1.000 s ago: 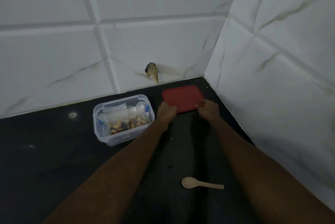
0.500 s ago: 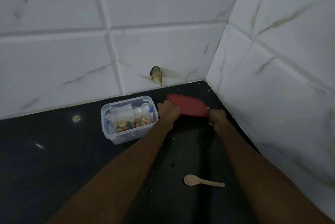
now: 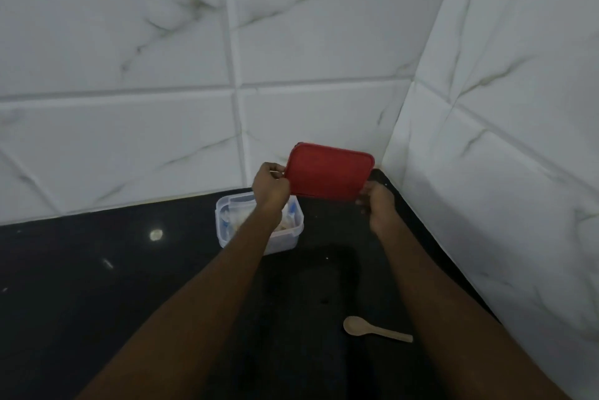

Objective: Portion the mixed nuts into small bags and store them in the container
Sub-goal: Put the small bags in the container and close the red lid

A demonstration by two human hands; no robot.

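A person's 2 bare arms reach forward over a black counter (image 3: 81,286) in a tiled corner, holding a red lid (image 3: 329,171) up in the air between them. The left hand (image 3: 270,187) pinches the lid's left edge, fingers curled closed on it; the right hand (image 3: 377,205) grips the lid's lower right corner from below, fingers closed around the rim. The lid is tilted, its flat face turned toward the camera, its long axis running left to right and sloping slightly down toward the right. It hangs above and just to the right of a clear plastic container (image 3: 223,231), which sits open on the counter near the back wall (image 3: 129,140), partly hidden by the left forearm. Small bags (image 3: 238,208) lie inside it; their contents are too blurred to make out. A wooden spoon (image 3: 376,330) lies on the counter well apart from the container, nearer the camera, bowl to the left, handle pointing right. No writing can be read on any item.
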